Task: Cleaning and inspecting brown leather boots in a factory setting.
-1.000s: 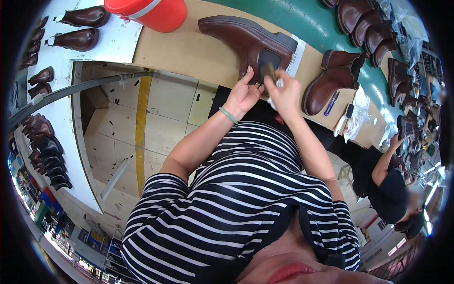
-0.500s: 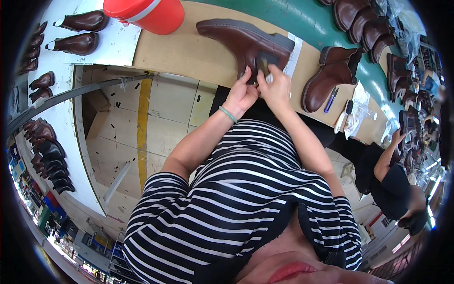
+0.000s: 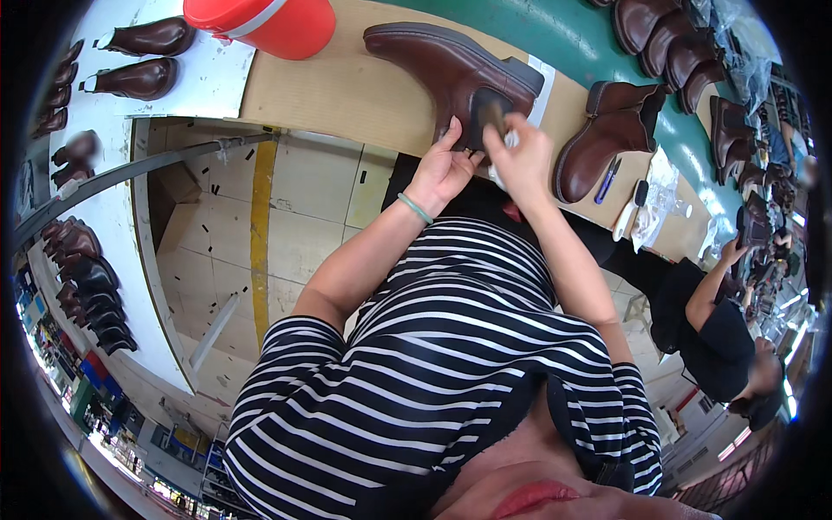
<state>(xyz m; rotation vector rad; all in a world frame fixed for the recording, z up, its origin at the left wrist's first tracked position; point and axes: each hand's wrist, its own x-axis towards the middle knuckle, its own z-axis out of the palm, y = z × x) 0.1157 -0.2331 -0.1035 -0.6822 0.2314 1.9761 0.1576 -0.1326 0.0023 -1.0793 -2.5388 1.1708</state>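
A dark brown ankle boot [image 3: 438,65] lies on its side across the cardboard-topped table, sole away from me and shaft opening toward me. At the edge of that opening my left hand [image 3: 442,172] pinches the boot, thumb raised on top and fingers beneath. My right hand [image 3: 523,158] is closed around a small tool [image 3: 495,116], brownish at its far end and smeared by motion, so its kind is unclear. This tool is over the dark elastic side panel [image 3: 485,108] of the boot. Something whitish shows beside my right fingers.
Right of my hands lie another brown boot [image 3: 602,143], a blue pen [image 3: 607,182], a white-and-black handled tool [image 3: 630,211] and clear plastic wrap [image 3: 660,204]. A red bucket [image 3: 282,26] stands at the far left. Brown shoes [image 3: 143,78] sit on a white table. A co-worker [image 3: 724,347] works at right.
My right hand has moved slightly right and raised the small tool off its earlier angle. My left hand stays at the boot's opening. The boot has barely shifted.
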